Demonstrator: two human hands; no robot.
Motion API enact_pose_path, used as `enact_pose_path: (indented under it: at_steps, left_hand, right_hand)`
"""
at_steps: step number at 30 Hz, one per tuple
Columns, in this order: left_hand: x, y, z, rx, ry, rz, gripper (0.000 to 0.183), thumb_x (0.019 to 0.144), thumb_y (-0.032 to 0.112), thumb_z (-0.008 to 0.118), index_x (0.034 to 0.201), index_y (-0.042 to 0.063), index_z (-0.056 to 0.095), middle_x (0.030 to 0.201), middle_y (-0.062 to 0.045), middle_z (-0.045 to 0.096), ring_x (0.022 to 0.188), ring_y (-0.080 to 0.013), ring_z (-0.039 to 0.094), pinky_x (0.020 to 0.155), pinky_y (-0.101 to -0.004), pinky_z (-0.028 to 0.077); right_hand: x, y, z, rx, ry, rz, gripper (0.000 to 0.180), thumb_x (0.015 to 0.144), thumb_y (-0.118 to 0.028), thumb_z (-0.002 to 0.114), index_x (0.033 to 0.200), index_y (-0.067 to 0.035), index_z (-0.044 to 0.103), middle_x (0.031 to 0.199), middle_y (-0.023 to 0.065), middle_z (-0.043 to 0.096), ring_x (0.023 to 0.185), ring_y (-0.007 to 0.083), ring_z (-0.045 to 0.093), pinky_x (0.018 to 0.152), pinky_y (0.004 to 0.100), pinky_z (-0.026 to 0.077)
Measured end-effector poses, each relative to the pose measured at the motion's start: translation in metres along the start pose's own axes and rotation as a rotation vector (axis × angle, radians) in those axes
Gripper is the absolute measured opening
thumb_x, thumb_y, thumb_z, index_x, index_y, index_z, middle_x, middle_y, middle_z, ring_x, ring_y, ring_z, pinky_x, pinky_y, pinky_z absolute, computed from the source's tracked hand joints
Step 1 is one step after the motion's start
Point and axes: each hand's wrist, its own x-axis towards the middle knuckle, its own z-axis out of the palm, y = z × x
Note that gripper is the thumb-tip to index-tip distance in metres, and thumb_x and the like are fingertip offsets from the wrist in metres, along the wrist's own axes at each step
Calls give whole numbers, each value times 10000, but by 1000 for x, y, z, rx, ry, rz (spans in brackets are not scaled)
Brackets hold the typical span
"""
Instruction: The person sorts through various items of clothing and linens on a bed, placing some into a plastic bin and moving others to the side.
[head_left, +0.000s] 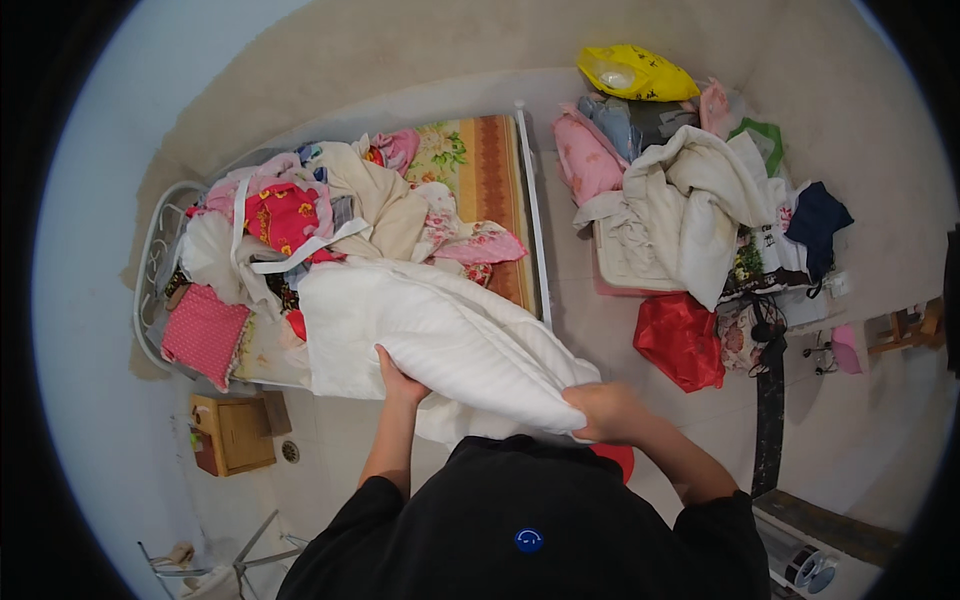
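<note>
A thick white quilt (457, 337) lies partly on the near side of a white metal-framed bed (537, 225) and stretches over the edge towards me. My right hand (611, 411) is closed on a gathered corner of it. My left hand (403, 382) is at the quilt's near edge, thumb on top, its fingers hidden beneath the cloth. Behind the quilt, a beige cloth (375, 195), a red printed cloth (281, 217) and a pink floral cloth (484, 246) lie heaped on the bed. A pink dotted pillow (205, 334) rests at the bed's left end.
Right of the bed, a cream quilt (682, 202) covers part of a lidded storage box (637, 281). A red bag (681, 341) and a yellow bag (637, 73) are near it. A small wooden cabinet (244, 435) stands at the left, a metal rack (255, 555) at lower left.
</note>
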Motion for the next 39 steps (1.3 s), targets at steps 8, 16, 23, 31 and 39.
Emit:
enact_pose_path:
  at_steps: [8,16,23,31,39]
  left_hand:
    - [46,22,78,216,-110,66,276,854,171,458,1075,20,524,1045,-102,594,939,-201,588,782,-334,513]
    - [-77,99,288,428,-693,358,151,787,105,492,907,44,558,806,-25,599,635,-130,556,512,-246,444]
    - [-153,123,316,365,-1309,530,482,689,86,506,1139,-80,468,1108,-171,561,1028,-271,539,927,-398,411]
    - [-64,132,141,362,-579,328,637,628,56,559,1244,15,402,1213,-126,504,1138,-280,462,1009,-422,331]
    - [47,44,-74,339,46,-68,428,603,-12,512,1029,20,482,928,-95,555,767,-204,559,578,-301,467]
  right_hand:
    - [16,11,0,81,182,232,399,640,-182,687,955,-27,498,892,174,584,846,338,572,718,377,455]
    - [149,-7,-42,116,1046,-75,507,627,-108,694,1085,-6,503,900,183,614,878,331,600,735,369,468]
    - [320,9,-141,-310,1995,-224,475,737,-262,637,1132,-27,517,1085,138,583,1033,308,539,869,363,411]
    - [231,51,-52,25,853,-167,474,699,-183,657,1105,-5,487,1052,198,550,986,332,535,834,393,416]
    - [148,104,59,1084,212,932,676,724,-390,658,1234,-31,396,1226,182,434,1154,340,400,896,552,344]
